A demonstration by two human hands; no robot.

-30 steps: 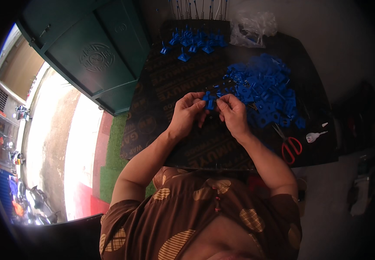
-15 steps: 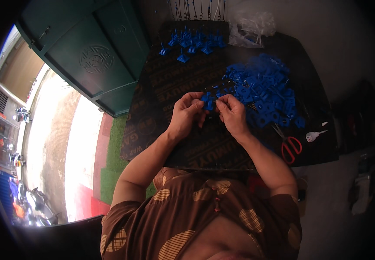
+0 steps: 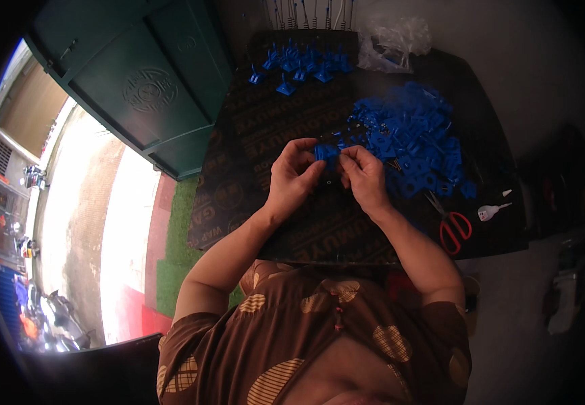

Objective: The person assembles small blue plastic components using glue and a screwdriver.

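Observation:
A small blue plastic part (image 3: 326, 152) is held over the middle of the dark table, between my two hands. My left hand (image 3: 294, 174) pinches it from the left with thumb and fingers. From the right, the fingertips of my right hand (image 3: 365, 177) close at the part's edge; whether they grip it or a smaller piece is too small to tell. Just beyond my right hand lies a big heap of loose blue plastic pieces (image 3: 417, 131). A cluster of blue parts with upright stems (image 3: 299, 64) stands at the table's far left.
Red-handled scissors (image 3: 454, 231) lie right of my right forearm, with a small white bottle (image 3: 488, 212) and a white cap (image 3: 506, 193) farther right. A crumpled clear plastic bag (image 3: 394, 44) sits at the back. Beyond the table's left side is a green metal door (image 3: 150, 94).
The blue part has turned between my fingers and now shows a broader face. My left fingers have shifted their grip on it; both hands stay in nearly the same place.

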